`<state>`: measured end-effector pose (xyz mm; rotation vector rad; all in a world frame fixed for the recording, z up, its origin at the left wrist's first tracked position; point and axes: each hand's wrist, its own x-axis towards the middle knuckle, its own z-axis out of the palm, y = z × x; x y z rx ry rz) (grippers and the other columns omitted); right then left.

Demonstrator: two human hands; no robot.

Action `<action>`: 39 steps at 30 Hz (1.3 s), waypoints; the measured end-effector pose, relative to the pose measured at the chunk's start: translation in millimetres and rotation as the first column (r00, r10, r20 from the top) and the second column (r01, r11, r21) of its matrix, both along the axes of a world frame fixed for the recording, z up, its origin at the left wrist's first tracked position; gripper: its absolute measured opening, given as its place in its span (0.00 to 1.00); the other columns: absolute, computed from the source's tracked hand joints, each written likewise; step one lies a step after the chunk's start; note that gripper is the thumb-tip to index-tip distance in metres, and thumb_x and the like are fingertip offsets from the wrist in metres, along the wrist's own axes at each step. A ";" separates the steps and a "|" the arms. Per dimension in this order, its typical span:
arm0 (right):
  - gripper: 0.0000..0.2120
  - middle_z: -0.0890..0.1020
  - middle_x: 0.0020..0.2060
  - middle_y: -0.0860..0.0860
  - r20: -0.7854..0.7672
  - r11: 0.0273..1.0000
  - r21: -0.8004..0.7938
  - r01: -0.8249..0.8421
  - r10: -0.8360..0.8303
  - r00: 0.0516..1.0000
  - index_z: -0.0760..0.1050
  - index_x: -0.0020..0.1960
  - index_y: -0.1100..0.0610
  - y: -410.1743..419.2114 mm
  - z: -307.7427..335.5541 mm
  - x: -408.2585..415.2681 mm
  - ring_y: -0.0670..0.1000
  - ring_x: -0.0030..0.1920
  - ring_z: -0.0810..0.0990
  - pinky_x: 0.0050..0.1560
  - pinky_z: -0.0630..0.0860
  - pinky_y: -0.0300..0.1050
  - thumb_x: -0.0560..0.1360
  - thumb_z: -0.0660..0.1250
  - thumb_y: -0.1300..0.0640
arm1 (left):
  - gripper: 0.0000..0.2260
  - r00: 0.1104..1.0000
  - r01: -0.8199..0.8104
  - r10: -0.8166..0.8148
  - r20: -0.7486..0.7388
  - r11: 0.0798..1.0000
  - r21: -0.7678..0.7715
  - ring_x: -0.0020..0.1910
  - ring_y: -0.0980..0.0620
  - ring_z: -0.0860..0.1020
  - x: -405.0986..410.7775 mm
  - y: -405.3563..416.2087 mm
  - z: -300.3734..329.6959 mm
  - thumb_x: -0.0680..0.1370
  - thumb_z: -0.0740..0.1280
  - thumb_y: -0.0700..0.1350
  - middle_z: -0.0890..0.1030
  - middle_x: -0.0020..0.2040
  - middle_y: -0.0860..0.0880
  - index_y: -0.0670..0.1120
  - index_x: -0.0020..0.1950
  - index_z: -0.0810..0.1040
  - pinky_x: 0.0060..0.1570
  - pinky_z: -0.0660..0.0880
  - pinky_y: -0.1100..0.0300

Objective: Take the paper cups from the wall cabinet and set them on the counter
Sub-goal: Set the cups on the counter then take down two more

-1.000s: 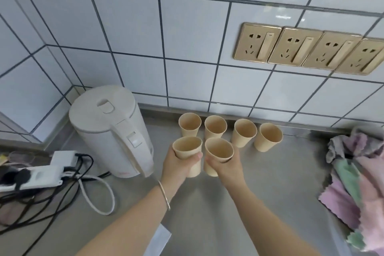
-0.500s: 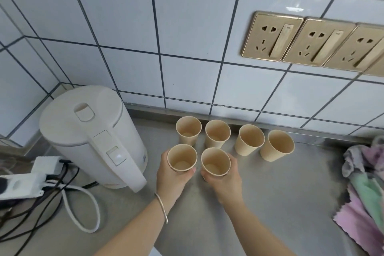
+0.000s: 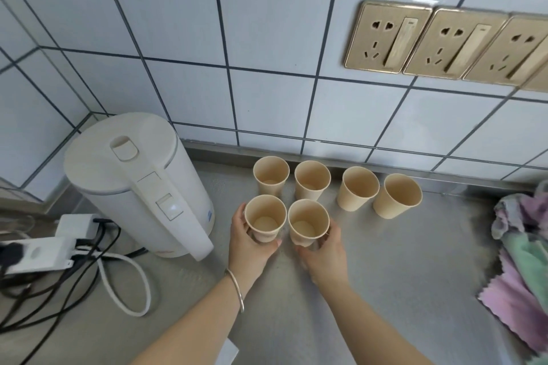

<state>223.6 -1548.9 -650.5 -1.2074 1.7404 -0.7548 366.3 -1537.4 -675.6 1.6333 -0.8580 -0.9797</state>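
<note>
Several tan paper cups stand upright on the steel counter [image 3: 400, 270]. A back row against the wall runs from one cup [image 3: 271, 174] on the left to another [image 3: 397, 195] on the right. In front of that row, my left hand [image 3: 249, 243] wraps a cup [image 3: 264, 218], and my right hand [image 3: 324, 252] wraps the cup [image 3: 308, 222] beside it. Both front cups rest on the counter, nearly touching each other. The wall cabinet is out of view.
A white electric kettle [image 3: 139, 184] stands just left of the cups. A power strip [image 3: 35, 253] with tangled cables lies at the far left. Crumpled pink and green cloths [image 3: 525, 261] sit at the right edge. Gold wall sockets [image 3: 385, 37] are above.
Both hands have lowered their two cups down to the counter in front of the back row. The camera has moved closer and tilted down.
</note>
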 end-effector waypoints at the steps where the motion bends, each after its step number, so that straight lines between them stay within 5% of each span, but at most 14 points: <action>1: 0.34 0.76 0.62 0.51 -0.015 1.000 0.003 0.000 0.001 1.000 0.64 0.67 0.53 2.3 0.8 -1.2 0.54 0.62 0.76 0.53 0.71 0.43 0.66 0.75 0.55 | 0.47 1.000 0.005 -0.005 -0.007 1.000 0.018 0.65 0.48 0.73 0.2 2.2 -0.3 0.57 0.78 0.35 0.71 0.67 0.44 0.46 0.71 0.60 0.66 0.69 0.54; 6: 0.35 0.73 0.64 0.53 -0.058 0.998 0.053 0.017 -0.014 0.998 0.60 0.71 0.55 16.3 10.0 -5.2 0.54 0.63 0.74 0.57 0.73 0.49 0.69 0.72 0.53 | 0.49 0.999 -0.008 0.001 0.041 0.987 0.158 0.65 0.46 0.70 -1.7 18.1 13.0 0.61 0.78 0.35 0.63 0.70 0.41 0.45 0.75 0.53 0.63 0.66 0.59; 12: 0.37 0.73 0.64 0.54 -0.094 0.995 0.097 0.036 -0.027 0.995 0.59 0.72 0.55 45.3 25.7 -11.6 0.54 0.63 0.74 0.57 0.72 0.48 0.68 0.72 0.56 | 0.43 0.994 -0.056 0.039 0.097 0.983 0.174 0.54 0.48 0.73 -7.7 46.7 44.2 0.63 0.77 0.35 0.63 0.69 0.40 0.42 0.73 0.58 0.59 0.71 0.55; 16: 0.35 0.73 0.64 0.54 -0.064 0.987 0.091 0.133 -0.127 0.990 0.59 0.72 0.56 70.3 41.2 -14.7 0.54 0.63 0.74 0.57 0.71 0.46 0.70 0.72 0.55 | 0.34 0.994 -0.013 -0.007 0.108 0.983 0.183 0.46 0.48 0.75 -13.5 63.1 54.3 0.65 0.76 0.36 0.68 0.64 0.39 0.41 0.67 0.64 0.56 0.74 0.52; 22: 0.30 0.73 0.62 0.53 -0.037 0.925 0.045 0.377 -0.376 0.926 0.60 0.71 0.56 119.5 75.3 -31.1 0.53 0.58 0.75 0.54 0.71 0.46 0.73 0.67 0.55 | 0.12 0.958 0.223 -0.252 0.140 0.956 0.192 0.44 0.50 0.73 -29.7 71.6 90.3 0.72 0.67 0.37 0.77 0.47 0.47 0.44 0.53 0.73 0.34 0.66 0.67; 24: 0.29 0.74 0.61 0.54 -0.040 0.888 0.020 0.459 -0.458 0.888 0.60 0.71 0.56 140.9 86.8 -40.6 0.54 0.59 0.75 0.56 0.71 0.47 0.73 0.67 0.55 | 0.10 0.921 0.341 -0.363 0.140 0.927 0.155 0.43 0.50 0.73 -43.4 76.3 101.1 0.72 0.66 0.35 0.77 0.42 0.48 0.43 0.51 0.73 0.30 0.66 0.73; 29: 0.29 0.73 0.61 0.54 -0.042 0.789 -0.040 0.613 -0.615 0.788 0.60 0.72 0.57 202.1 116.1 -69.0 0.54 0.60 0.75 0.52 0.71 0.46 0.74 0.66 0.55 | 0.12 0.794 0.586 -0.597 0.112 0.802 0.117 0.44 0.48 0.75 -95.8 108.0 129.9 0.73 0.66 0.37 0.78 0.46 0.47 0.44 0.55 0.73 0.43 0.68 0.61; 32: 0.29 0.74 0.61 0.53 -0.046 0.721 -0.066 0.690 -0.693 0.720 0.60 0.72 0.56 244.2 131.3 -87.1 0.54 0.59 0.75 0.51 0.73 0.47 0.74 0.66 0.54 | 0.13 0.704 0.697 -0.701 0.114 0.713 0.078 0.43 0.49 0.75 -130.5 140.4 143.7 0.73 0.66 0.38 0.77 0.44 0.49 0.43 0.58 0.74 0.40 0.66 0.63; 39: 0.26 0.76 0.57 0.52 -0.002 0.452 -0.126 0.883 -0.890 0.455 0.63 0.70 0.56 380.6 157.6 -136.3 0.53 0.55 0.76 0.51 0.71 0.44 0.74 0.66 0.53 | 0.15 0.418 0.904 -0.901 0.119 0.426 0.045 0.43 0.50 0.74 -219.6 254.3 178.7 0.74 0.65 0.39 0.76 0.42 0.51 0.42 0.60 0.72 0.43 0.66 0.63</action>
